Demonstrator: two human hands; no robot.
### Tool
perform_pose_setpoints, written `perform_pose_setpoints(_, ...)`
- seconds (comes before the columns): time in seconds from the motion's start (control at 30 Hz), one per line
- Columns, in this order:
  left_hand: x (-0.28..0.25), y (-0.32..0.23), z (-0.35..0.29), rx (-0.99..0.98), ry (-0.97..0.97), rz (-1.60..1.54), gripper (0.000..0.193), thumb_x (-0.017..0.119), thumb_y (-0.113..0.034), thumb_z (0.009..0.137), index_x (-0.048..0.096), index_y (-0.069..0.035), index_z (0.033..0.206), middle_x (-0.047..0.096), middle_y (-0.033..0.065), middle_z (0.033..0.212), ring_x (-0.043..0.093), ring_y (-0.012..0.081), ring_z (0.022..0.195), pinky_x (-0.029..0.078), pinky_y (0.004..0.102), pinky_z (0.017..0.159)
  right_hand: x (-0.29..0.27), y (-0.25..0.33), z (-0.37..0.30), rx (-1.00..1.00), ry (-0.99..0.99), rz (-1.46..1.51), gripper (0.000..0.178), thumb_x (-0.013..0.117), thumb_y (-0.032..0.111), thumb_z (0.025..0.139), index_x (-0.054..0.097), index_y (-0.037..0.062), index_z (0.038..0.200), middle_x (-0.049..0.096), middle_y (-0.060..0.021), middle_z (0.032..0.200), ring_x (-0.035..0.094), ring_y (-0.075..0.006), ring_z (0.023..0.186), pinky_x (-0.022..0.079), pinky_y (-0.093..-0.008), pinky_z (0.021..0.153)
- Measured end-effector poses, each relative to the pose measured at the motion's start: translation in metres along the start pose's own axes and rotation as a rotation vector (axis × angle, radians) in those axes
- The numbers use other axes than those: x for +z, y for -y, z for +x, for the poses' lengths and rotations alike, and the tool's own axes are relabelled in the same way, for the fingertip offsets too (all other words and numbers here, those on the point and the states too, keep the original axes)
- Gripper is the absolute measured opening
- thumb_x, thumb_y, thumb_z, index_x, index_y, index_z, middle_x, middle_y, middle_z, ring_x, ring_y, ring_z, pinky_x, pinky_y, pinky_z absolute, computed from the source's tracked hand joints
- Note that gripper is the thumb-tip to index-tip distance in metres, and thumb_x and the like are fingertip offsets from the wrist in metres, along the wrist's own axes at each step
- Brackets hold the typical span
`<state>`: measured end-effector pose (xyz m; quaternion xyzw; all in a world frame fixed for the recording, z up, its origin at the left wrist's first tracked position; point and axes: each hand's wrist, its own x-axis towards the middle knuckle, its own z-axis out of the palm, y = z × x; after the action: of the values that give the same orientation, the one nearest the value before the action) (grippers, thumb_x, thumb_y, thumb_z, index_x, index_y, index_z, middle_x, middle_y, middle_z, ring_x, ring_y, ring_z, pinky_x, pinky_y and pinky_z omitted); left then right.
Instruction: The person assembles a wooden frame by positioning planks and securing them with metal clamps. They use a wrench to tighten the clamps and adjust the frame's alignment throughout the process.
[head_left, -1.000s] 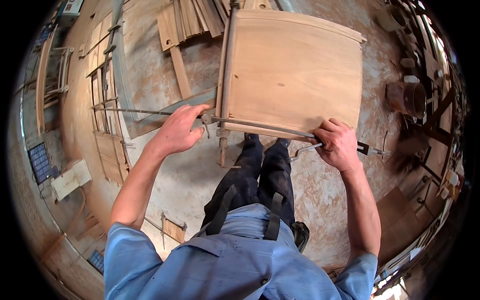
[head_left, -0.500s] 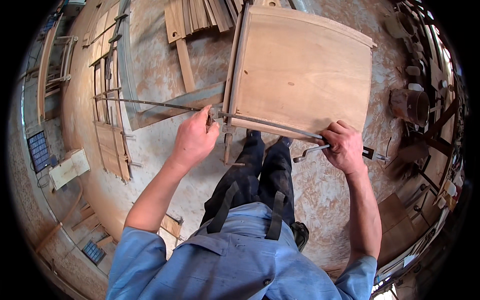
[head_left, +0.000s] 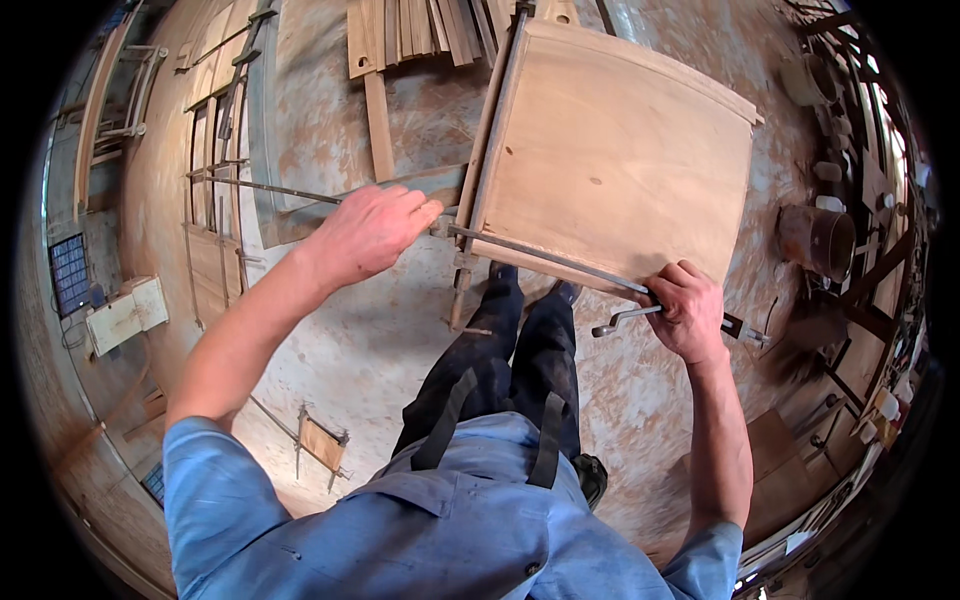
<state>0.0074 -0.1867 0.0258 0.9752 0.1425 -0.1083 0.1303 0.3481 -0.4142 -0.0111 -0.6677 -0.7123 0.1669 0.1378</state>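
A long steel bar clamp (head_left: 560, 258) lies across the near edge of a flat wooden panel (head_left: 620, 150) with raised edge strips. My right hand (head_left: 685, 305) is closed around the clamp's bar at the panel's near right corner, beside the bent crank handle (head_left: 618, 321). At the panel's near left corner, my left hand (head_left: 378, 230) is closed on the same clamp's bar by its jaw; its fingertips are partly hidden. A second bar clamp (head_left: 503, 120) runs along the panel's left side, its crank (head_left: 461, 300) hanging toward my legs.
Wooden strips (head_left: 425, 30) lie stacked beyond the panel on the left. Clamped frames (head_left: 215, 130) stand farther left. A small clamped board (head_left: 322, 443) sits low on the left. On the right are a rusty bucket (head_left: 818, 242) and cluttered shelving. My feet are under the panel's near edge.
My left hand has rolled over, knuckles up, and its elbow has swung out to the left. My right hand keeps its hold. The view has shifted slightly.
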Motion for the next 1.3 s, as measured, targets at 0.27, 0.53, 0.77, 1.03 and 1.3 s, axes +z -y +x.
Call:
perform_pose_setpoints(0.27, -0.002, 0.032, 0.017, 0.336, 0.036, 0.106, 0.03, 0.053, -0.009, 0.081, 0.059, -0.005, 0.11, 0.055, 0.0044, 0.083, 0.057, 0.0224, 0.08, 0.048, 0.0356, 0.068, 0.0, 0.002, 0.004, -0.028, -0.005, 0.016, 0.014, 0.075, 0.021, 0.071, 0.066, 0.0116, 0.075, 0.057, -0.0015, 0.073, 0.056, -0.0221, 0.069, 0.048, -0.0357, 0.059)
perform_pose_setpoints(0.53, 0.016, -0.017, -0.008, -0.671, -0.382, -0.064, 0.032, 0.058, -0.017, 0.088, 0.063, 0.0, 0.114, 0.064, 0.0098, 0.093, 0.061, 0.0237, 0.078, 0.049, 0.0336, 0.07, 0.001, 0.0, 0.002, -0.015, -0.017, 0.02, 0.014, 0.075, 0.021, 0.071, 0.066, 0.0117, 0.075, 0.056, -0.0017, 0.072, 0.057, -0.0217, 0.07, 0.048, -0.0353, 0.059)
perform_pose_setpoints(0.77, 0.017, -0.045, 0.02, -1.038, -0.19, -0.622, 0.04, 0.06, -0.03, 0.088, 0.065, 0.007, 0.101, 0.063, 0.017, 0.081, 0.061, 0.0254, 0.068, 0.049, 0.036, 0.069, 0.002, -0.001, 0.001, -0.011, 0.001, 0.008, 0.014, 0.075, 0.022, 0.071, 0.066, 0.0119, 0.075, 0.056, -0.0016, 0.072, 0.057, -0.0216, 0.071, 0.049, -0.0352, 0.059)
perform_pose_setpoints(1.03, 0.031, -0.034, 0.021, -0.616, -0.354, -0.44, 0.027, 0.056, -0.013, 0.085, 0.065, 0.005, 0.102, 0.064, 0.0223, 0.094, 0.062, 0.0389, 0.087, 0.049, 0.0424, 0.078, 0.003, -0.003, 0.0, -0.004, 0.012, 0.02, 0.014, 0.074, 0.024, 0.073, 0.066, 0.0121, 0.076, 0.056, -0.0019, 0.073, 0.058, -0.0223, 0.072, 0.049, -0.0359, 0.059)
perform_pose_setpoints(1.3, 0.024, -0.019, 0.022, -0.409, -0.237, -0.388, 0.02, 0.053, -0.009, 0.084, 0.061, 0.003, 0.097, 0.061, 0.021, 0.088, 0.061, 0.0383, 0.085, 0.049, 0.0447, 0.075, 0.003, -0.005, 0.001, -0.011, 0.029, 0.028, 0.014, 0.074, 0.023, 0.073, 0.067, 0.0123, 0.078, 0.056, -0.0025, 0.073, 0.058, -0.0229, 0.073, 0.049, -0.0365, 0.06)
